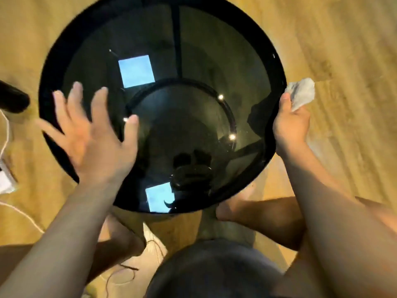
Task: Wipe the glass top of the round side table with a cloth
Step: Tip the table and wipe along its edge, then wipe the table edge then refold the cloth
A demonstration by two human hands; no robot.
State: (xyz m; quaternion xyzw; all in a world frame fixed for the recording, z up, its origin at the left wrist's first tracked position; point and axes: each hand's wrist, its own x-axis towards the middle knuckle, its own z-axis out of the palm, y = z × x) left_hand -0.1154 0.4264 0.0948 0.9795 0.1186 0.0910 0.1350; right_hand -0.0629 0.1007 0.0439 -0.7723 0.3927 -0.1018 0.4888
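Observation:
The round side table [277,67] fills the middle of the view, its dark glass top ringed by a black rim and reflecting two bright squares. My left hand [94,136] is spread flat with fingers apart over the glass near the left rim, blurred. My right hand [292,123] is at the right rim, closed around a crumpled white cloth [300,93] that sticks out above the fist, just off the table's edge.
Wood floor surrounds the table. A black rounded object [12,100] and white cables [6,134] lie at the left edge. My bare legs and feet [234,207] are under the table's near edge.

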